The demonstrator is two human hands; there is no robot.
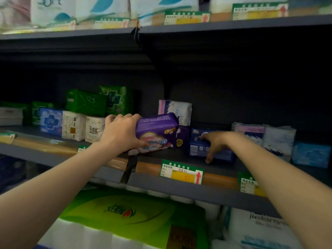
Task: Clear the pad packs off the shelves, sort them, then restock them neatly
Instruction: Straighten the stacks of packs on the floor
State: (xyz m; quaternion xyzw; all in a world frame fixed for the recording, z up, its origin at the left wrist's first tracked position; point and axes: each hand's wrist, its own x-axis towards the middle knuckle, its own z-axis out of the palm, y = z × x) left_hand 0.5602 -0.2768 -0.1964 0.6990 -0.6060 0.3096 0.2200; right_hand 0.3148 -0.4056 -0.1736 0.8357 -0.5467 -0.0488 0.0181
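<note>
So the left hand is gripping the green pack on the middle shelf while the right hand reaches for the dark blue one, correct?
Not quite. The head view shows the left hand gripping a purple pack, not a green one; the green packs sit untouched further left on the middle shelf. The rest holds: the right hand is reaching for the dark blue pack.

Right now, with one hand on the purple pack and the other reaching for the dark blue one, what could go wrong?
The left hand grips the purple pack tilted at the shelf front; it may slip off the edge. The white pack seems perched behind it and might topple as it leaves. The right hand only rests open on the dark blue pack, so a hasty pull could drag it off.
</note>
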